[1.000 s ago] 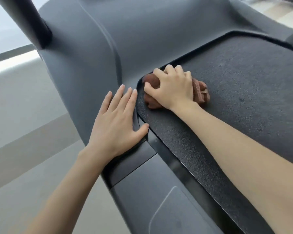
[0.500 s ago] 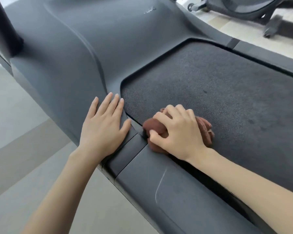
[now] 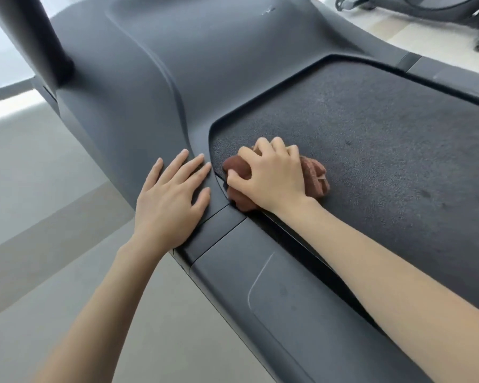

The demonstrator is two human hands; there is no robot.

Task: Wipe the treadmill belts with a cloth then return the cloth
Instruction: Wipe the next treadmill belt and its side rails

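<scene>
A bunched brown cloth (image 3: 315,176) lies on the dark, rough treadmill belt (image 3: 385,139), at the belt's front left corner. My right hand (image 3: 271,175) presses down on the cloth with its fingers curled over it. My left hand (image 3: 172,200) rests flat on the grey plastic side cover (image 3: 138,111) just left of the belt, fingers spread, holding nothing. The middle of the cloth is hidden under my right hand.
The grey motor hood (image 3: 219,51) rises beyond the belt. A dark upright post (image 3: 39,37) stands at the far left. The smooth side rail (image 3: 274,299) runs toward me. Grey floor (image 3: 39,217) lies to the left. Another machine's base (image 3: 426,9) shows at top right.
My right hand slid the cloth back along the belt's left edge, then forward again into the corner. The left hand stayed flat on the cover. The view shifted.
</scene>
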